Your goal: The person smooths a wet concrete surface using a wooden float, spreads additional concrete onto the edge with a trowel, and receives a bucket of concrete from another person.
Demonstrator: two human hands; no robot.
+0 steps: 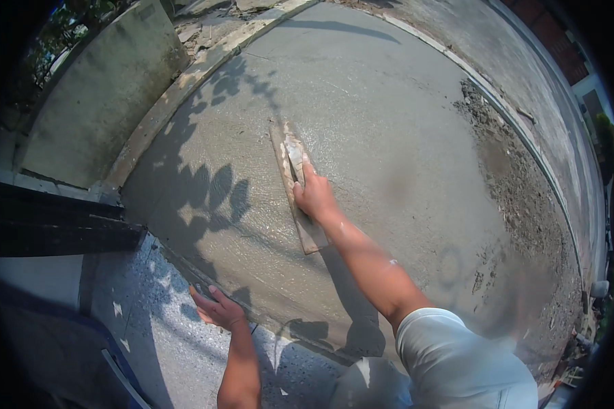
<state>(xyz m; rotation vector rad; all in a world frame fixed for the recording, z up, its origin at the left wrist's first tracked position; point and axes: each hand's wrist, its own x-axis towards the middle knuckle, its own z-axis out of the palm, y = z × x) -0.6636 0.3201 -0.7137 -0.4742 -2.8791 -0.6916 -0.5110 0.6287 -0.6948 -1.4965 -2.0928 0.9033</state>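
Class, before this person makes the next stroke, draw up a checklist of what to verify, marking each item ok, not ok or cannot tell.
1. Right hand closed on the trowel: ok.
2. Trowel lying over the wet concrete, not the floor: ok.
3. Left hand free of tools: ok, it is open and empty.
4. Left hand braced on the speckled floor: cannot tell; it is at the edge, but contact is unclear.
5. Surface even throughout: not ok; the strip at the right looks coarse and lumpy.
6. Lighting even: not ok; leaf shadows cross the left part.
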